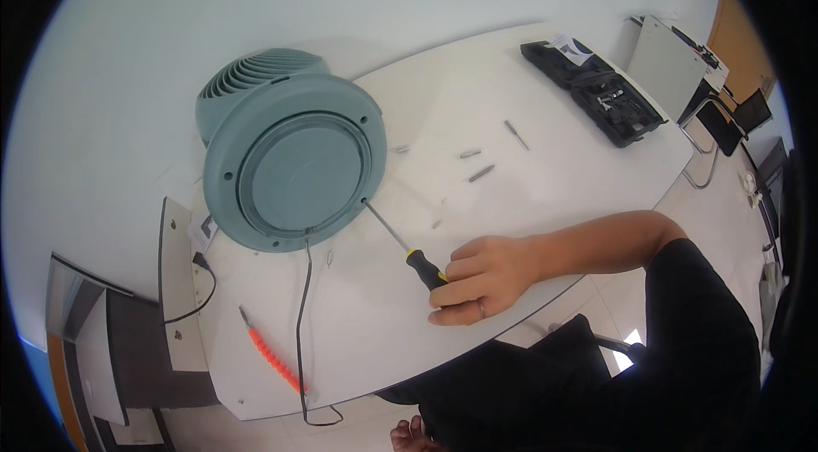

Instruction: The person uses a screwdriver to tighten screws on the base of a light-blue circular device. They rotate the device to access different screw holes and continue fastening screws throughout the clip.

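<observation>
A teal round fan housing (pixel 294 166) lies on the white table (pixel 477 94), its flat back facing me. My right hand (pixel 481 277) grips the black and yellow handle of a long screwdriver (pixel 400 243). The screwdriver's tip rests at a screw hole on the housing's lower right rim. My left hand is out of sight. A black power cord (pixel 300 324) runs from the housing's bottom edge down over the table's front edge.
An orange flexible bit extension (pixel 271 354) lies near the table's front left. Several loose bits and screws (pixel 477 164) are scattered mid-table. An open black tool case (pixel 596 90) sits at the far right. Chairs and a floor are beyond the table's right edge.
</observation>
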Motion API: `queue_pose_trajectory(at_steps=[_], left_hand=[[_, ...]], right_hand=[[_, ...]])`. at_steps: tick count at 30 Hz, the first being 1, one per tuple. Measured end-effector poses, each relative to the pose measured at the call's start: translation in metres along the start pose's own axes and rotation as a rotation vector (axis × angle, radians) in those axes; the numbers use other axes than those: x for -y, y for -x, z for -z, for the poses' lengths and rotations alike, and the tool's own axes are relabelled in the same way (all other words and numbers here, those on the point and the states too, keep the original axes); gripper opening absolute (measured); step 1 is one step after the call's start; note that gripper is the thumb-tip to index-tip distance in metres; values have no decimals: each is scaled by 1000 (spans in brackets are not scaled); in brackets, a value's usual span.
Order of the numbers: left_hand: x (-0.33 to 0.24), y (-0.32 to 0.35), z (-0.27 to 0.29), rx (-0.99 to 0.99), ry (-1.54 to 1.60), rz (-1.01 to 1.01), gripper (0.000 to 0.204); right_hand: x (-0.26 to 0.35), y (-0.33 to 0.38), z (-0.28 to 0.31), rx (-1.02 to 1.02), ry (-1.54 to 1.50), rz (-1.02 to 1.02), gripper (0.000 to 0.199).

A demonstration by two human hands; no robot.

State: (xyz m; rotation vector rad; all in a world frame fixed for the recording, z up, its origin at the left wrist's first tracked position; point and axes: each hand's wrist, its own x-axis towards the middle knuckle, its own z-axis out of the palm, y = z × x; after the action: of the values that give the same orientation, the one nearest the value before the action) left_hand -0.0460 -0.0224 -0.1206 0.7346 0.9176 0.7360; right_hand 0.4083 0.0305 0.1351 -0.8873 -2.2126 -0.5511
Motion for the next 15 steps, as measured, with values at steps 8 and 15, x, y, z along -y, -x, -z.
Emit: queue_pose_trajectory(at_steps=[8,15], left_hand=[[-44,8,-44,-249,22,191,60],[3,2,30,101,354,-19,30]], right_hand=[[-11,4,10,67,98,161,12],[9,-1,28,206,-61,-173,14]])
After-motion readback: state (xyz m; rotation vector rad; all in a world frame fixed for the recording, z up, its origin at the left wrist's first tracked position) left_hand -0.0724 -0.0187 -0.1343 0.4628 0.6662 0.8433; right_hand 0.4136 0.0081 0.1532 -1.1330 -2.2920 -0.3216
